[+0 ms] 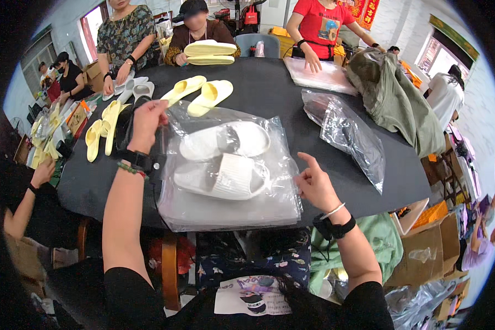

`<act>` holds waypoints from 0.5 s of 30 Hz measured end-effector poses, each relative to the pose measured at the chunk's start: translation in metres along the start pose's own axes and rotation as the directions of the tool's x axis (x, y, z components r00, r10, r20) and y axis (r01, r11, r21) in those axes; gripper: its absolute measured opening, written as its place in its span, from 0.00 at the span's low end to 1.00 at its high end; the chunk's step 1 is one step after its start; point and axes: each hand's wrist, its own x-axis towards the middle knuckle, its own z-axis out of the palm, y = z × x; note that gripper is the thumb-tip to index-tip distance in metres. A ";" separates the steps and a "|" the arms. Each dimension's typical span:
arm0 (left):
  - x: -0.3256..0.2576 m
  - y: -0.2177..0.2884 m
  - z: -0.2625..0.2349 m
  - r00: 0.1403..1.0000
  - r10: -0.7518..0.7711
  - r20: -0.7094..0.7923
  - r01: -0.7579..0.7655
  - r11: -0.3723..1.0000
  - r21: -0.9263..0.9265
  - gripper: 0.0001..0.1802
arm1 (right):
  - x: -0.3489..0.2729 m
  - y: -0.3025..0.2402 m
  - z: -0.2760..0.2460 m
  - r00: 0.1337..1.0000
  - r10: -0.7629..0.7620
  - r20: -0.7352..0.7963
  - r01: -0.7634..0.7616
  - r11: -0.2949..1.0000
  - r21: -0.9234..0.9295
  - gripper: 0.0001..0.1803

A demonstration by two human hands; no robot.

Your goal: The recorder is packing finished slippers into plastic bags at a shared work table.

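A pair of white slide sandals [239,177] lies side by side inside a clear plastic bag [195,118], on a stack of more clear bags [225,217] before me. At the bag's upper left corner, my left hand [147,122] has its fingers pinched together on the film. My right hand [316,184] is beside the bag's right edge, index finger stretched out and the other fingers loosely bent. Nothing shows in its grasp; whether its thumb touches the film is hard to tell. Beyond the bag sits a pair of yellow slides [212,98].
A bagged dark pair [346,135] lies right on the black table [258,77], near a greenish cloth [399,102] and stacked clear sheets [319,76]. More yellow slides [105,127] and grey slides [136,88] are left. Co-workers stand or sit around; one holds yellow slides [210,52].
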 end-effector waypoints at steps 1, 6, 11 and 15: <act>0.003 0.008 -0.008 1.000 0.014 -0.022 -0.014 1.000 0.016 0.12 | -0.001 -0.006 0.004 1.000 -0.013 0.010 0.013 1.000 0.023 0.31; -0.015 0.004 -0.026 0.996 -0.079 0.038 0.073 0.989 0.131 0.14 | -0.012 0.003 0.025 0.986 0.061 0.157 -0.065 0.998 0.017 0.30; -0.071 -0.038 -0.018 0.768 0.630 0.118 -0.394 0.319 0.862 0.29 | -0.001 0.026 0.027 0.922 0.036 0.386 0.094 0.945 -0.313 0.33; -0.181 0.036 0.065 0.671 0.582 0.460 -0.700 0.291 0.652 0.29 | 0.041 0.020 -0.007 0.945 -0.230 0.234 0.316 0.828 -0.462 0.20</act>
